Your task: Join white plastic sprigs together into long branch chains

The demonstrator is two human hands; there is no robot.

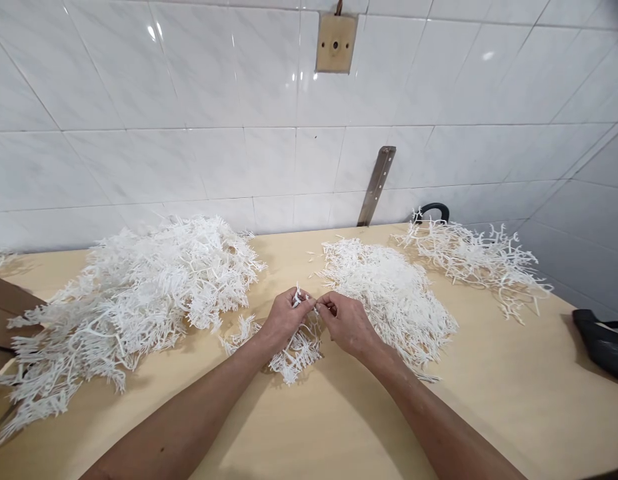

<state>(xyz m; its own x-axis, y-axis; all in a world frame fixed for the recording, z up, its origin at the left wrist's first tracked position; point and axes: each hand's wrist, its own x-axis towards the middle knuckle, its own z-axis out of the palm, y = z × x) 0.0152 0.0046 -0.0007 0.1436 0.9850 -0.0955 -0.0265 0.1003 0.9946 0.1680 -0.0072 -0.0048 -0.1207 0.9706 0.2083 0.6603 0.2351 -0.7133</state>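
My left hand [287,319] is closed on a white branched plastic piece [295,357], whose thin twigs hang below the fingers over the table. Close beside it, my right hand [345,321] pinches at the same piece, thumb and forefinger pressed together; whatever lies between those fingertips is too small to make out. A large heap of white branched pieces [159,280] lies to the left. Just right of my hands is a pile of short, thin white bits [389,287]. Bare, sparser white branches [469,250] lie at the back right.
The pale wooden table [299,440] meets a white tiled wall. A metal bracket [377,187] leans at the wall, near a black curved handle [435,211]. A black object [601,343] sits at the right edge, a brown cardboard box [9,307] at the left.
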